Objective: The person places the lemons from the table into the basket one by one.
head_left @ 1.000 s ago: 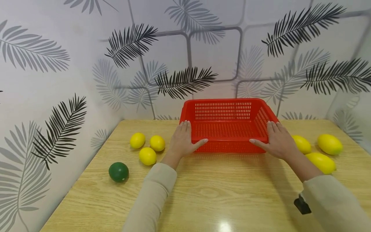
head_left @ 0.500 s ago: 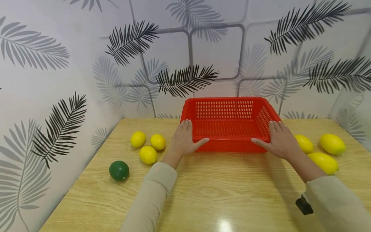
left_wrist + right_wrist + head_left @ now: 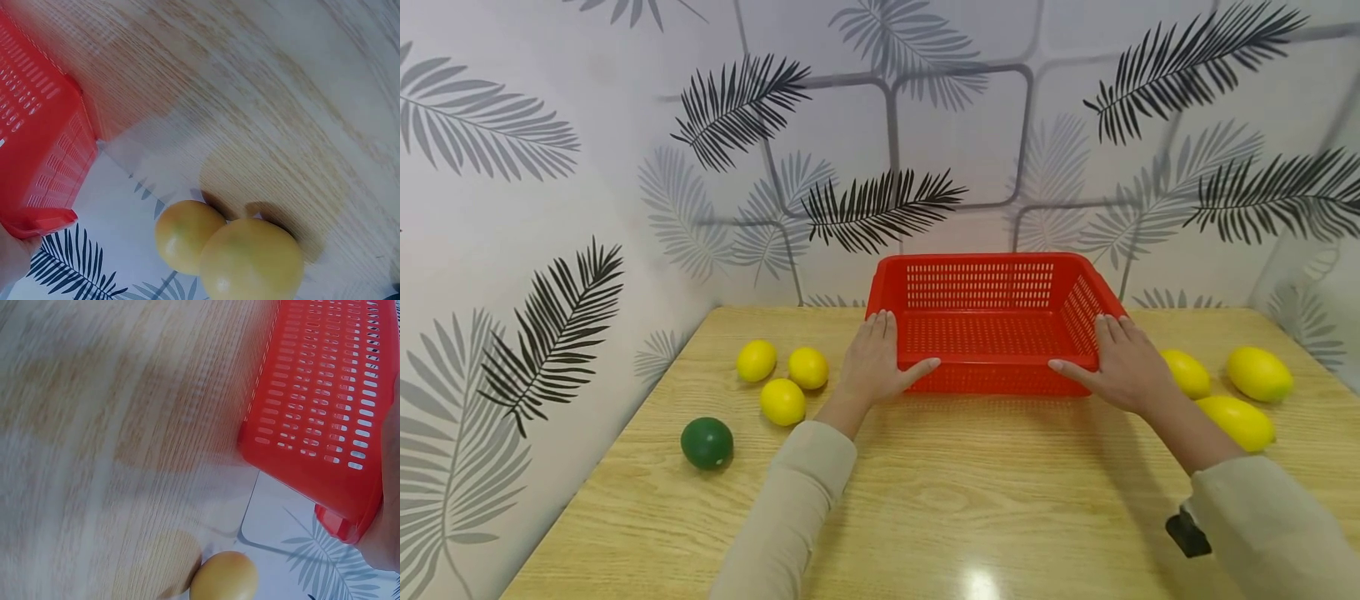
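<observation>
A red plastic basket [image 3: 977, 375] with slotted walls stands on the wooden table against the wall, with nothing inside. My left hand [image 3: 871, 360] rests on its near left corner, fingers straight along the side rim and thumb on the front rim. At the near right corner my right hand [image 3: 1122, 365] lies the same way, mirrored. The left wrist view shows the basket's slotted wall [image 3: 59, 162] and a bit of the hand [image 3: 14, 259] at its rim. In the right wrist view the hand [image 3: 384, 531] touches the basket [image 3: 319, 394] beside its corner.
Left of the basket lie three yellow lemon-like fruits [image 3: 782, 402] and, nearer, a dark green rounded fruit [image 3: 707, 443]. To its right lie three larger yellow fruits [image 3: 1259, 374], partly behind the right forearm. A leaf-patterned wall [image 3: 955, 150] closes off the table's [image 3: 970, 492] back.
Only the head view shifts slightly. The hands stay at the basket's corners, and the basket and fruits keep their places.
</observation>
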Demonstrator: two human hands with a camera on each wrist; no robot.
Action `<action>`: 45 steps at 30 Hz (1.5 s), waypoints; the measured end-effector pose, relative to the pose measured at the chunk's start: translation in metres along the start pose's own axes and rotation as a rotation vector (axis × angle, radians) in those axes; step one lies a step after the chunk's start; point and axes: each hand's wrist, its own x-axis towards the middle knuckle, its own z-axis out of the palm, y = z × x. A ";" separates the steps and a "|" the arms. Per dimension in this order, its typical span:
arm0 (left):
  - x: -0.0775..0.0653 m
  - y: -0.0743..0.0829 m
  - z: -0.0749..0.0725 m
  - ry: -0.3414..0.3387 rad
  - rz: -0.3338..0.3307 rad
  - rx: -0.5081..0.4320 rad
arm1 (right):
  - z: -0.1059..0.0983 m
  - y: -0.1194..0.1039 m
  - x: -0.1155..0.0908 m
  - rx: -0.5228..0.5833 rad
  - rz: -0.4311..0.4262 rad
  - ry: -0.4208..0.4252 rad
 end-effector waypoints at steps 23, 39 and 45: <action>-0.006 -0.001 0.005 0.022 0.011 0.005 | 0.001 -0.003 -0.006 0.017 0.008 0.004; -0.009 0.000 0.002 0.033 0.008 0.025 | 0.000 -0.005 -0.007 0.018 0.023 0.001; -0.012 -0.001 0.001 0.034 0.010 -0.001 | -0.001 -0.007 -0.008 0.005 0.019 0.012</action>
